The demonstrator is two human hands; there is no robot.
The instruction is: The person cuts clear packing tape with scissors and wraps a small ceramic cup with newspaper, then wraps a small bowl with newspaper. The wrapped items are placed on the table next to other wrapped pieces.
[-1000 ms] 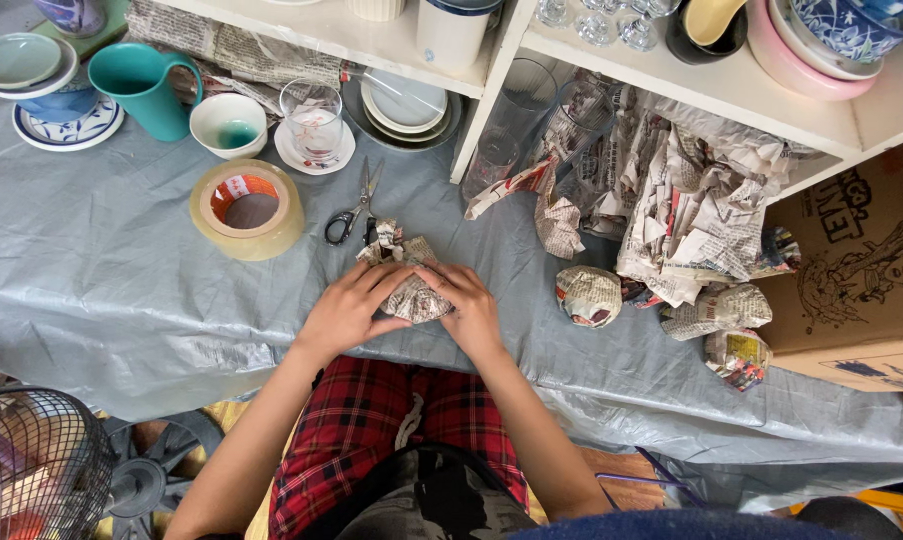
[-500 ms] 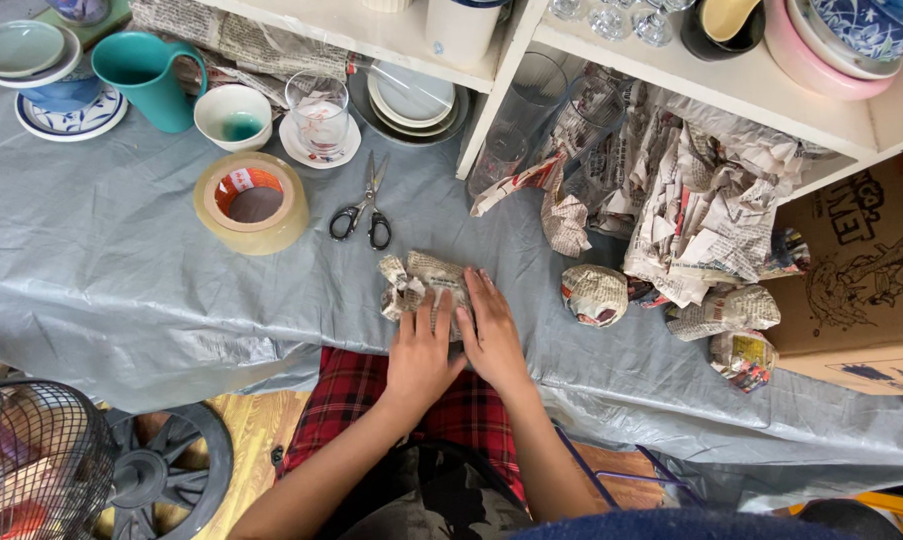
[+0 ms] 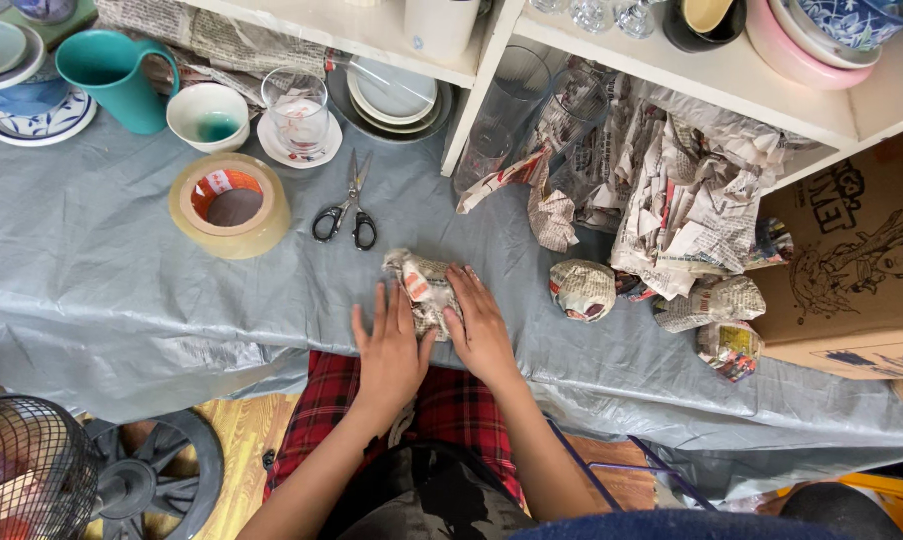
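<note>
Newspaper bundle [image 3: 424, 290] lies on the grey sheet [image 3: 122, 290] near its front edge, between the two hands. Left hand [image 3: 392, 350] rests flat beside it, fingers straight and spread, thumb against the bundle's lower edge; its grip is apart, holding nothing. Right hand [image 3: 480, 325] lies over the bundle's right side, fingers stretched forward and pressed on the paper, not curled round it, so that grip too is apart.

Just beyond the bundle lie black-handled scissors [image 3: 347, 205], blades together and pointing away. Left of them sits a tape roll [image 3: 232, 205], flat on the sheet. Further back stand a white bowl [image 3: 208, 115], a glass [image 3: 297, 100] on a saucer, a teal mug [image 3: 112, 75] and stacked plates [image 3: 12, 75].

Right of the hands, well apart from the bundle, a wrapped ball [image 3: 584, 290] sits on the sheet, with two more wrapped pieces [image 3: 727, 320] beside a heap of crumpled newspaper [image 3: 682, 190]. A cardboard box [image 3: 852, 260] stands at the right edge. A white shelf [image 3: 662, 60] above carries crockery. A fan [image 3: 32, 470] stands on the floor at lower left.
</note>
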